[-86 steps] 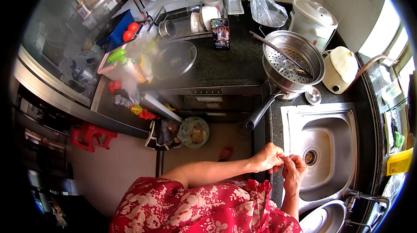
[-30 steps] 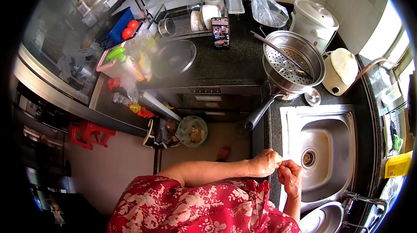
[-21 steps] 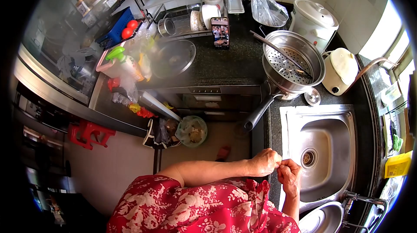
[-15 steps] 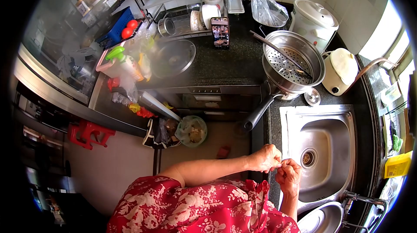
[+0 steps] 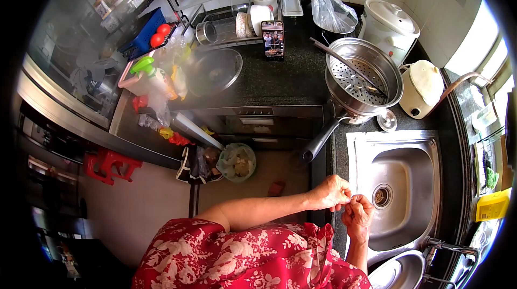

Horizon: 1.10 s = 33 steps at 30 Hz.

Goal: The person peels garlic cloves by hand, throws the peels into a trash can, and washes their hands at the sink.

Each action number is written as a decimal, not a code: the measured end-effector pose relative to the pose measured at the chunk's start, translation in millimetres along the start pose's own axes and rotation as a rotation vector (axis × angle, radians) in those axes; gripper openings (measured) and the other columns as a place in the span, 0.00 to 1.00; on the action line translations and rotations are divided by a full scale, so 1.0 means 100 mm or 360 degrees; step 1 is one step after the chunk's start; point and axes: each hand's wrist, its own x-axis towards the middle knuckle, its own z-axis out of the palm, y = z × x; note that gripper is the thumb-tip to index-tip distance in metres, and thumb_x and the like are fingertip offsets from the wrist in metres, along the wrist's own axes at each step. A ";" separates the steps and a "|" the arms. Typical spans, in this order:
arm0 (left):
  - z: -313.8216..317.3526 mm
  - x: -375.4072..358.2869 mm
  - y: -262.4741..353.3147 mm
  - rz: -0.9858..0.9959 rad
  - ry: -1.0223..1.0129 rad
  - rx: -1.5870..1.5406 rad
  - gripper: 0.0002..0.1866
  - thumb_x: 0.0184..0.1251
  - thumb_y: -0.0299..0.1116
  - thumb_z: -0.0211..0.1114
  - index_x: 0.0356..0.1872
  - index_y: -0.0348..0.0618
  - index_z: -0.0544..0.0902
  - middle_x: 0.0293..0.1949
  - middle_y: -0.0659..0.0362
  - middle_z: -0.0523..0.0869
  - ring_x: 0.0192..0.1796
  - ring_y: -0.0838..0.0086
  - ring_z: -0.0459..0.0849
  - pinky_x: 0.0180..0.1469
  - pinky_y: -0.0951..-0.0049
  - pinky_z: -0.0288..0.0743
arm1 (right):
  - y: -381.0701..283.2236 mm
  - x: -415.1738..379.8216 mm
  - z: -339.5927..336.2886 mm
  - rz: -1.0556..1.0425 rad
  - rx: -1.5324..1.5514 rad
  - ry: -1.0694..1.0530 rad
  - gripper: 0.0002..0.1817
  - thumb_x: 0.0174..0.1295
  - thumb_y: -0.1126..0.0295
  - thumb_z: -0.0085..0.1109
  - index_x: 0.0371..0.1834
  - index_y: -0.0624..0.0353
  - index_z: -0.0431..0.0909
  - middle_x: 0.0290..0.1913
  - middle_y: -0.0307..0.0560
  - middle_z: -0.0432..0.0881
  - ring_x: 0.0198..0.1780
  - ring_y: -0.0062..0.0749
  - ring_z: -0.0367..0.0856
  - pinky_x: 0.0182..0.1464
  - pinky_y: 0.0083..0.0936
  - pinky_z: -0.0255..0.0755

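Over the near left edge of the steel sink [image 5: 396, 243], my left hand [image 5: 328, 193] and my right hand [image 5: 357, 217] meet fingertip to fingertip. Both are closed in a pinch. Something tiny and pale may be between the fingertips, but it is too small to name. The sink's basin and drain [image 5: 383, 196] lie just to the right of my hands. A saucepan with a black handle [image 5: 318, 146] stands beyond them, under a perforated steel steamer [image 5: 355, 73] with a long, thin stick-like utensil laid across it.
A phone [image 5: 273, 41] stands upright on the dark counter, beside a glass lid [image 5: 215, 72]. White cookers [image 5: 425, 81] stand behind the sink, and a faucet [image 5: 452, 247] is at its near right. A lined bin [image 5: 237, 163] and a red stool [image 5: 110, 166] are on the floor.
My hands have shifted very slightly, with the fingertips still together. Nothing else has visibly moved, apart from the picture on the phone screen.
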 end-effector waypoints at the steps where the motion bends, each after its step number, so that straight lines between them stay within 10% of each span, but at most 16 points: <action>1: -0.01 -0.01 0.03 -0.0026 -0.0032 -0.0008 0.04 0.55 0.25 0.59 0.25 0.35 0.77 0.14 0.61 0.76 0.15 0.81 0.75 0.15 0.81 0.69 | 0.00 0.00 0.00 0.0000 0.0000 0.0001 0.06 0.57 0.70 0.50 0.26 0.60 0.69 0.15 0.36 0.64 0.10 0.14 0.56 0.11 0.13 0.49; 19: 0.00 0.02 -0.10 -0.0085 0.0054 -0.0437 0.05 0.54 0.25 0.56 0.26 0.34 0.78 0.18 0.57 0.78 0.17 0.78 0.78 0.16 0.81 0.71 | 0.02 0.03 0.00 0.0044 0.0152 0.0089 0.06 0.57 0.71 0.49 0.26 0.61 0.70 0.13 0.35 0.64 0.11 0.14 0.55 0.12 0.13 0.48; 33: -0.02 -0.05 0.07 -0.0027 0.0097 0.0099 0.06 0.47 0.26 0.55 0.22 0.34 0.78 0.13 0.59 0.76 0.14 0.80 0.75 0.14 0.81 0.68 | 0.04 -0.02 -0.05 -0.0329 -0.1218 -0.0046 0.07 0.58 0.72 0.50 0.31 0.65 0.75 0.16 0.37 0.71 0.19 0.18 0.67 0.21 0.17 0.62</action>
